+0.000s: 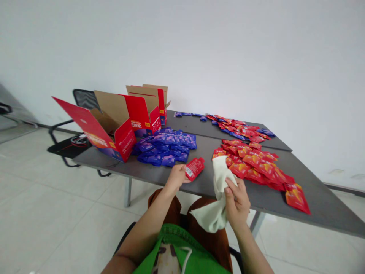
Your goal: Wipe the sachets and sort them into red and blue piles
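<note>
Green top (pixel 207 258); pale cloth (pixel 211 217); barcoded red pouch (pixel 195 167)

- I watch through a single view, worn on the person's head, facing forward and tilted down.
- It sits above the lap (pixel 201 207), close enough that the forearms (pixel 145 233) rise large from the bottom edge.
- The held pouch (pixel 195 168) and the cloth (pixel 219 173) fall near mid-frame.
- Farther off, I look across the desk (pixel 203 144) to the wall (pixel 228 57), with floor (pixel 57 198) at both sides.
</note>
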The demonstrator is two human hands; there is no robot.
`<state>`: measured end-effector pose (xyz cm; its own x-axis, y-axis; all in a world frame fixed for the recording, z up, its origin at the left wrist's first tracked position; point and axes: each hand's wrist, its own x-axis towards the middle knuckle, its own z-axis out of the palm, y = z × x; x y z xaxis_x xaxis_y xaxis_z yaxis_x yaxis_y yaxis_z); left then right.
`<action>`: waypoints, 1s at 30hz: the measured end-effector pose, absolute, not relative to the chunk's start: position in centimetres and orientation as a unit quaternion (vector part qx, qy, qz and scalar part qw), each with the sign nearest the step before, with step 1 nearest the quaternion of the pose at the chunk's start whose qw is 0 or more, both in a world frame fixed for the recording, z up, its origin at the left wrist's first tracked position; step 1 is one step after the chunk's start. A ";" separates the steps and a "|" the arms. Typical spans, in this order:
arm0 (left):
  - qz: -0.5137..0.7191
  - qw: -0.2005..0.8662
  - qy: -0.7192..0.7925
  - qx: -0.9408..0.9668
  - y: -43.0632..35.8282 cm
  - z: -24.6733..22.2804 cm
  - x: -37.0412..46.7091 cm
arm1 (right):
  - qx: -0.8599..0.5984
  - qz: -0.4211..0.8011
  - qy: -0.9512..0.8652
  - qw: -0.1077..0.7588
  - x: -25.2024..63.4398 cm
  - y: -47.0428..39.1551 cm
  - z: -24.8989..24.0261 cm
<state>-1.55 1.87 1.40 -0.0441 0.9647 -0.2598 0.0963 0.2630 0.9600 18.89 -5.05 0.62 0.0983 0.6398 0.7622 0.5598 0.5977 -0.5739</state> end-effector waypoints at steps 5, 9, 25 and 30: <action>0.458 0.686 0.472 0.312 2.4 0.3 -1.9 | -0.442 0.080 -0.823 0.349 14.8 -2.6 1.1; 0.472 0.682 0.464 0.311 2.2 0.4 -2.4 | -0.503 0.064 -0.848 0.153 12.1 -1.2 1.2; 0.463 0.688 0.470 0.302 2.1 -0.1 -2.9 | -0.563 0.031 -0.825 0.052 15.5 1.9 4.8; 0.480 0.689 0.447 0.307 1.8 -0.4 -2.5 | -0.479 0.070 -0.874 0.041 14.0 0.9 3.3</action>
<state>-2.55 1.83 -0.39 0.1387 0.9365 -0.3220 -0.3870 0.3505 0.8529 13.97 0.94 3.33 -0.5382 0.8428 0.0043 0.8313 0.5317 -0.1621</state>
